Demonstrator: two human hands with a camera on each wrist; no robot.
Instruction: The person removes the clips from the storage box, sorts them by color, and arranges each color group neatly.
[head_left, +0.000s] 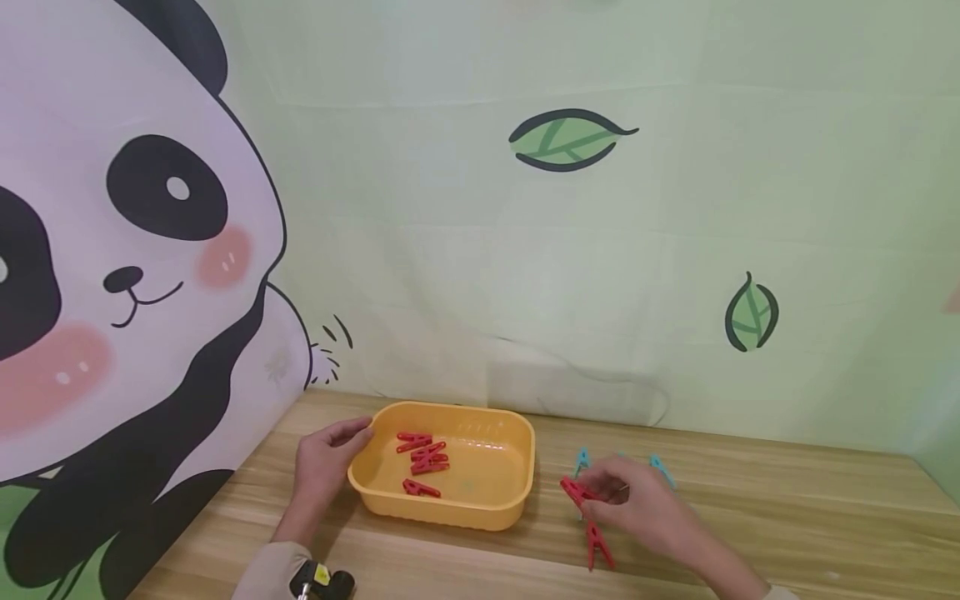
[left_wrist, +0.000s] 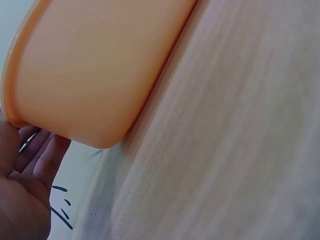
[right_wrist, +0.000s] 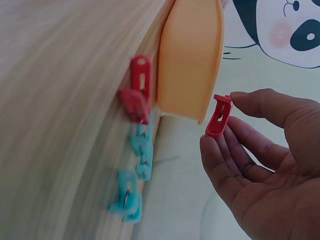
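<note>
My right hand [head_left: 637, 500] pinches a red clothespin [right_wrist: 219, 116] between thumb and fingertips, raised above the table to the right of a yellow-orange plastic basin [head_left: 431, 515]. Another red clothespin [head_left: 596, 546] lies on the table just below that hand in the head view. Blue clothespins [right_wrist: 127, 195] stand beyond it, partly hidden by the hand in the head view. My left hand [head_left: 327, 462] rests against the basin's left end near the rim, its fingers fairly straight along the outer wall [left_wrist: 75, 75]. Several red clothespins [head_left: 429, 457] lie inside the basin, towards its left side.
The wood-grain table [head_left: 787, 517] runs back to a pale green cloth backdrop [head_left: 450, 292] printed with a panda and leaves. A black device [head_left: 322, 579] is strapped at the left wrist.
</note>
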